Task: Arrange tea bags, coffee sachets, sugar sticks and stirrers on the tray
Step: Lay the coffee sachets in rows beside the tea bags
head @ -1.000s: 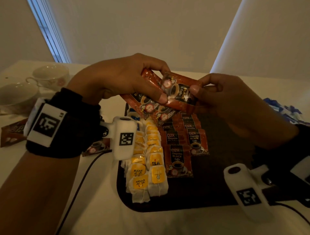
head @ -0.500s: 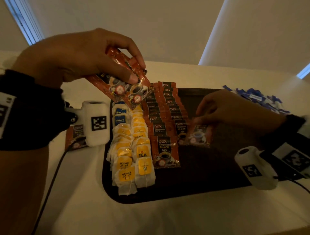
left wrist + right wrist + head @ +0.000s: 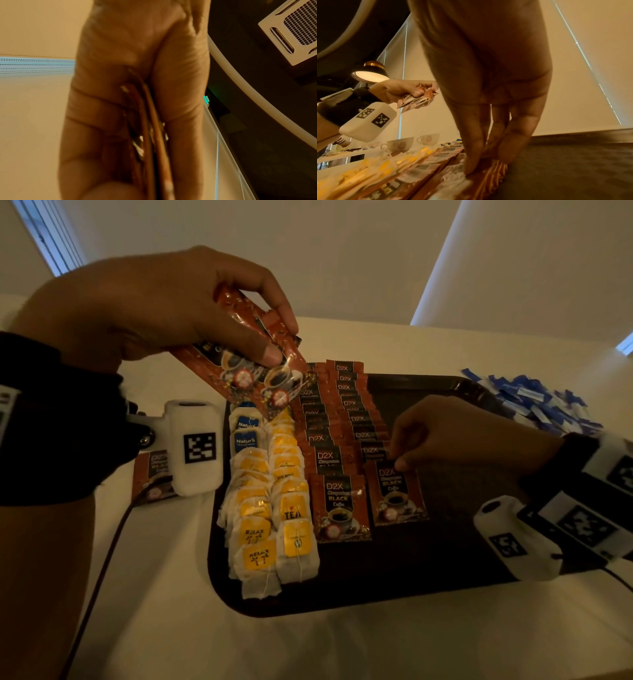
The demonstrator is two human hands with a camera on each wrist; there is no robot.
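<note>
A dark tray carries two rows of tea bags on its left and two rows of overlapping brown coffee sachets beside them. My left hand hovers over the tray's far left corner and grips a small fanned bundle of coffee sachets; the left wrist view shows their edges between thumb and fingers. My right hand is low on the tray. It pinches the top edge of a coffee sachet lying flat at the near end of the right row; the fingertips touch it.
A pile of blue sugar sticks lies on the white table right of the tray. One coffee sachet lies left of the tray, under my left wrist. Two teacups and a lamp stand further left.
My right hand drew one sachet from the left hand's bundle and brought it down flat onto the tray, at the near end of the right row. The left hand stays raised with its bundle.
</note>
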